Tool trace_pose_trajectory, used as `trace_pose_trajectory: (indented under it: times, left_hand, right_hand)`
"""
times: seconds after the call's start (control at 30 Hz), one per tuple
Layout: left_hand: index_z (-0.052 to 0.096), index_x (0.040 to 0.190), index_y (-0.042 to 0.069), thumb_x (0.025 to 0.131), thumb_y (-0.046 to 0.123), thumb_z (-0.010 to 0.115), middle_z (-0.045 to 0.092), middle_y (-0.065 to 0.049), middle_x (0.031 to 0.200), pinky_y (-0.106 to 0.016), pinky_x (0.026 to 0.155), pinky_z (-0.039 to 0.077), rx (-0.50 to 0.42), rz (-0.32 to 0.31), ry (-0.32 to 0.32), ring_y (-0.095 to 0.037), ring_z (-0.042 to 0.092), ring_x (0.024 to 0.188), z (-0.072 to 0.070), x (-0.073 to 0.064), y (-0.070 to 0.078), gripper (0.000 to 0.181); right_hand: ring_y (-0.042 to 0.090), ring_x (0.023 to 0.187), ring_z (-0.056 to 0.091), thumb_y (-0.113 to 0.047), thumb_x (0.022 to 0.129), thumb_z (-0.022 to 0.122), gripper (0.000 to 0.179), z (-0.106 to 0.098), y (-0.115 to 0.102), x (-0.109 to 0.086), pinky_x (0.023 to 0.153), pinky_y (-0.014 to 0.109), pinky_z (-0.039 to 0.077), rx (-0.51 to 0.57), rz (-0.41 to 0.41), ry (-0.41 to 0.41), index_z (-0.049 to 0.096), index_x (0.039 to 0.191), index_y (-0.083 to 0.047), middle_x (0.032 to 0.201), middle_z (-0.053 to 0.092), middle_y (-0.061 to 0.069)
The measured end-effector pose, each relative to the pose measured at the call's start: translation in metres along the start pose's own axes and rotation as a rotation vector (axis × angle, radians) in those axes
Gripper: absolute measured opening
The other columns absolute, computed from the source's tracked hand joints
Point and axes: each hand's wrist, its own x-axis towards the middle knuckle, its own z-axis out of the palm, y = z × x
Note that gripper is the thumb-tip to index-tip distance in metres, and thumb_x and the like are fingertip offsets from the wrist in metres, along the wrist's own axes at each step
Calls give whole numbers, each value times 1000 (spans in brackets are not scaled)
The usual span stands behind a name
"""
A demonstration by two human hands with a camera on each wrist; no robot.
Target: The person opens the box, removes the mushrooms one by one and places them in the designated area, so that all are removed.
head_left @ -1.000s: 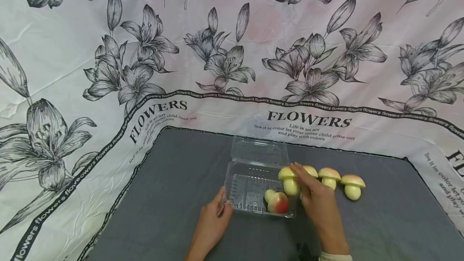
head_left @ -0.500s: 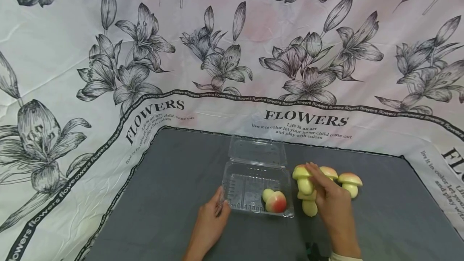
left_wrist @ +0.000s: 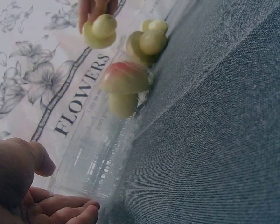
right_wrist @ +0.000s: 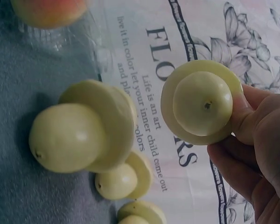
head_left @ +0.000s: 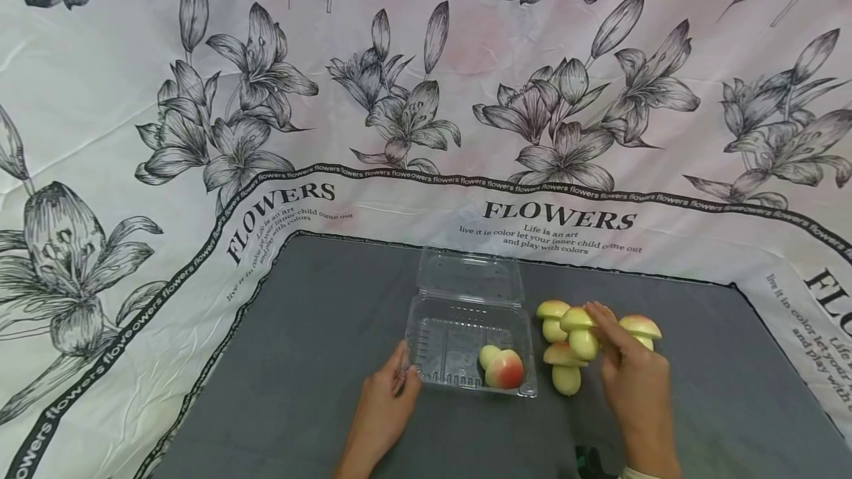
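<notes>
My right hand (head_left: pixel 632 375) pinches a yellow-green toy mushroom (right_wrist: pixel 203 102) above the table, its stem end facing the right wrist camera. Beneath and around it, more toy mushrooms stand on the table: one at the back left (head_left: pixel 552 320), one in front (head_left: pixel 566 375), one at the right (head_left: pixel 642 327), partly behind my hand. My left hand (head_left: pixel 382 409) grips the left edge of a clear plastic clamshell box (head_left: pixel 413 316), thumb by the rim and fingers outside. Inside the box, near its front right corner, a red-tinged mushroom (head_left: pixel 504 369) lies on its side.
The box's lid (head_left: pixel 469 278) is folded back toward the rear edge of the dark grey tabletop (head_left: pixel 299 331). Behind rises a white flower-printed cloth (head_left: pixel 399 205). A small dark object (head_left: pixel 589 460) shows beside my right wrist.
My right hand has carried its mushroom rightward, from over the box's right edge to above the mushrooms on the table. My left hand stays at the box.
</notes>
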Motion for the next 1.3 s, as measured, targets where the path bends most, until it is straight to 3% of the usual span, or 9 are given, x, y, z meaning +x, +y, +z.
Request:
trace_pose_trajectory:
  times: [0.1, 0.27, 0.33, 0.53, 0.83, 0.97, 1.07, 1.13, 1.3]
  left_hand:
    - [52, 153, -4, 104, 20, 63, 63, -26, 141, -45, 99, 60, -12, -5, -9, -31, 71, 119, 0, 0, 1, 55]
    - [51, 154, -4, 105, 21, 63, 60, -27, 144, -45, 101, 59, -34, -16, -20, -32, 69, 121, -1, -1, 1, 56]
    - [51, 154, -4, 105, 21, 63, 60, -27, 144, -45, 101, 59, -36, -17, -21, -32, 69, 121, -1, -1, 1, 56]
    - [51, 154, -3, 105, 21, 62, 62, -25, 143, -47, 100, 60, -24, -11, -11, -31, 69, 121, -1, -1, 0, 56]
    - [50, 154, -4, 105, 21, 61, 60, -25, 144, -44, 102, 58, -43, -25, -16, -31, 70, 120, 0, 0, 1, 56]
    - [50, 154, -4, 105, 21, 61, 60, -24, 143, -45, 103, 58, -30, -26, -13, -30, 71, 118, 1, 1, 1, 56]
    - [50, 154, -4, 105, 21, 61, 61, -25, 143, -46, 103, 58, -22, -16, -11, -32, 71, 118, 1, 1, 1, 56]
    - [50, 154, -4, 105, 21, 61, 61, -24, 143, -46, 103, 58, -20, -15, -8, -32, 70, 119, 2, 1, 0, 56]
    - [49, 155, -4, 106, 21, 61, 59, -23, 146, -44, 104, 57, -25, -34, -16, -31, 69, 122, 2, 2, 0, 56]
  right_hand:
    - [44, 78, 74, 10, 87, 79, 47, -4, 3, -2, 44, 21, 43, -2, 29, -7, 77, 130, -10, 121, 76, 17]
    - [30, 48, 59, 9, 90, 77, 45, -9, 7, -5, 41, 17, 23, -12, 71, -12, 77, 131, -9, 123, 75, 18]
    - [30, 51, 62, 9, 91, 76, 45, -11, 9, -6, 42, 17, 21, -23, 92, -16, 77, 132, -10, 123, 75, 18]
    - [45, 89, 74, 9, 92, 76, 46, -14, 15, -12, 46, 18, 33, -51, 142, -34, 77, 132, -14, 124, 75, 16]
    - [46, 73, 73, 13, 88, 78, 44, -20, 27, -17, 49, 22, 46, -92, 129, -46, 79, 126, -8, 119, 77, 17]
    - [49, 84, 74, 11, 90, 76, 41, -21, 30, -20, 56, 42, 57, -106, 159, -87, 77, 127, -6, 123, 75, 19]
    - [51, 91, 73, 10, 92, 75, 39, -21, 30, -21, 66, 60, 56, -108, 186, -111, 77, 128, -5, 125, 73, 21]
    - [51, 92, 73, 9, 93, 75, 39, -21, 30, -22, 68, 63, 56, -110, 196, -121, 76, 129, -5, 125, 73, 21]
    - [47, 73, 73, 9, 92, 75, 39, -20, 32, -24, 48, 50, 50, -148, 195, -168, 76, 129, -5, 126, 73, 21]
